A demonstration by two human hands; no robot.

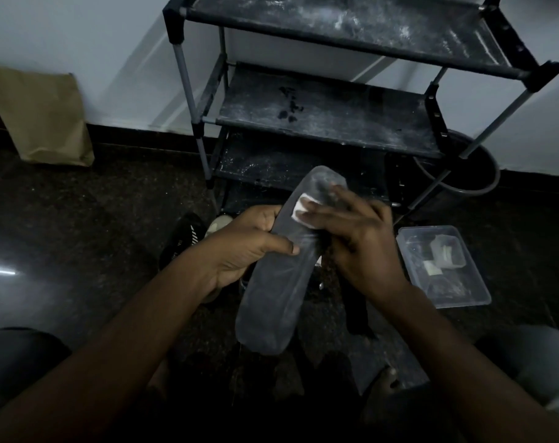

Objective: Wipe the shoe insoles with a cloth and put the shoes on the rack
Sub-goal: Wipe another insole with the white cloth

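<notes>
A grey insole [273, 292] is held up in the middle of the view, toe end pointing toward the rack. My left hand [243, 247] grips its left edge near the middle, thumb across the top. My right hand [348, 231] presses a small white cloth [299, 207] onto the insole's upper part; the fingers are blurred and mostly cover the cloth. A black shoe [184, 238] with white stripes lies on the floor behind my left hand. The dusty black shoe rack [319, 113] stands just beyond, its shelves bare.
A clear plastic box [444, 266] with small items sits on the floor at the right. A dark round bin [470, 174] stands behind the rack's right leg. A brown paper bag [41, 116] leans on the wall at left. My knees frame the bottom corners.
</notes>
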